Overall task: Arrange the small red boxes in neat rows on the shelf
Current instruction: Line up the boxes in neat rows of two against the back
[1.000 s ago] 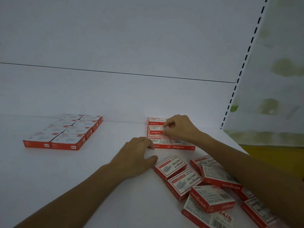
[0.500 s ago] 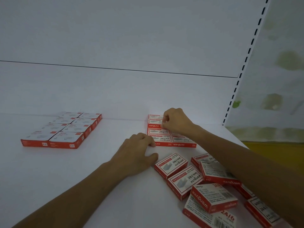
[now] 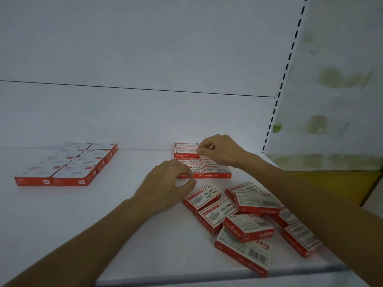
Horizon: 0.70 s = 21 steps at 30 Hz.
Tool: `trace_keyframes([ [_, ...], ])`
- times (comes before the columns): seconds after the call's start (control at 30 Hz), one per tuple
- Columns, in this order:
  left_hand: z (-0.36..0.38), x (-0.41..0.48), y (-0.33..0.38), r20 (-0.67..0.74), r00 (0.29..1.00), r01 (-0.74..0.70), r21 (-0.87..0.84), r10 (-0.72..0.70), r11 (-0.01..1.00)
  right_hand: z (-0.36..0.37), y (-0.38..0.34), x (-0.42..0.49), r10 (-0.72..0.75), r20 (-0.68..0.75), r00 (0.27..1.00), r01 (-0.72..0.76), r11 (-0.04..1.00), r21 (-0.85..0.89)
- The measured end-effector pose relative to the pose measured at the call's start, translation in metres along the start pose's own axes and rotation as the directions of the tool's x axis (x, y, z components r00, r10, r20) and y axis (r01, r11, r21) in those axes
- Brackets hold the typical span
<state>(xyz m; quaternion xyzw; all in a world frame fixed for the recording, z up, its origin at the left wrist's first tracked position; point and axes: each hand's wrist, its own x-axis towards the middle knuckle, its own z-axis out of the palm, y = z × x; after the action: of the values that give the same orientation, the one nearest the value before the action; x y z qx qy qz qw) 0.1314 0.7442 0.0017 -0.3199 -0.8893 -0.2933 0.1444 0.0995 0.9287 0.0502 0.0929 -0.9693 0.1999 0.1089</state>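
Observation:
Small red boxes with white labels lie on a white shelf [image 3: 107, 216]. A neat block of them [image 3: 68, 166] sits at the left, two wide. A second block [image 3: 216, 172] stands at mid-right. My right hand [image 3: 222, 151] reaches over this block, its fingertips pinched on the back-right box [image 3: 202, 146], which is mostly hidden by the fingers. My left hand [image 3: 165, 183] rests curled on the shelf at the block's front-left corner, holding nothing and covering part of the front-left box. Several loose boxes [image 3: 246, 226] lie jumbled at the front right.
The white back panel [image 3: 145, 112] rises right behind both blocks. A slotted upright [image 3: 278, 100] marks the shelf's right end. One loose box [image 3: 242, 252] lies close to the shelf's front edge [image 3: 186, 278]. My right forearm crosses above the loose pile.
My right hand has moved from the middle of the right block to its back row against the panel. My left hand has shifted slightly forward beside the block.

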Motion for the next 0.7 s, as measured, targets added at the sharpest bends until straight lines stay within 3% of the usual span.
trace_keyframes([
  [0.17,-0.005,-0.004,0.024,-0.039,0.988,-0.153,-0.071,0.151,0.986,-0.025,0.007,-0.045,-0.053,0.019,0.998,0.053,0.999,-0.010],
  [0.27,0.001,-0.002,0.039,0.072,0.980,-0.181,-0.056,0.184,0.982,-0.040,0.012,-0.074,-0.058,0.044,0.997,0.058,0.998,0.003],
  [0.47,0.016,0.011,0.064,0.314,0.924,-0.129,-0.279,0.218,0.951,-0.052,0.022,-0.109,-0.062,0.084,0.995,0.063,0.998,-0.020],
  [0.7,0.024,0.017,0.064,0.317,0.910,-0.196,-0.238,0.267,0.951,-0.045,0.037,-0.140,-0.045,0.132,0.990,0.039,0.998,0.045],
])
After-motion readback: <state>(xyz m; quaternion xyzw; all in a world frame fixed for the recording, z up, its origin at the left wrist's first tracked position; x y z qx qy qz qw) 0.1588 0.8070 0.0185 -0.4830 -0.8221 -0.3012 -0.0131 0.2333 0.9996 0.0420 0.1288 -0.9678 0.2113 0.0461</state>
